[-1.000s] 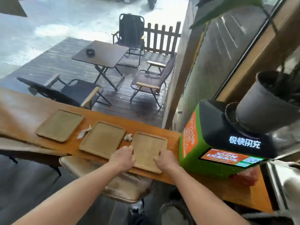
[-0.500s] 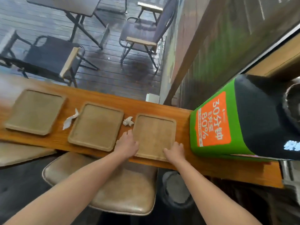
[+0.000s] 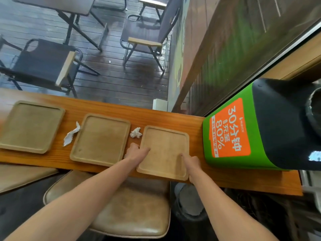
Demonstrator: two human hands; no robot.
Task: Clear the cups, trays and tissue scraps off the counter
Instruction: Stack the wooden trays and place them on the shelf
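Three empty wooden trays lie in a row on the orange-brown counter (image 3: 156, 113): a left tray (image 3: 31, 126), a middle tray (image 3: 100, 138) and a right tray (image 3: 165, 148). My left hand (image 3: 136, 152) grips the right tray's left edge, thumb on its surface. My right hand (image 3: 191, 164) holds its right edge, thumb inside the rim. A crumpled tissue scrap (image 3: 136, 133) lies between the middle and right trays. A longer twisted tissue (image 3: 72, 135) lies between the left and middle trays. No cups are in view.
A green and black charging kiosk (image 3: 251, 129) stands on the counter just right of the right tray. A padded stool (image 3: 132, 209) sits below my arms. Beyond the counter are a wet deck, folding chairs (image 3: 43, 63) and a table.
The view has tilted downward and closer to the counter. Both hands stay at the right tray's edges, and their thumbs now lie further onto its surface.
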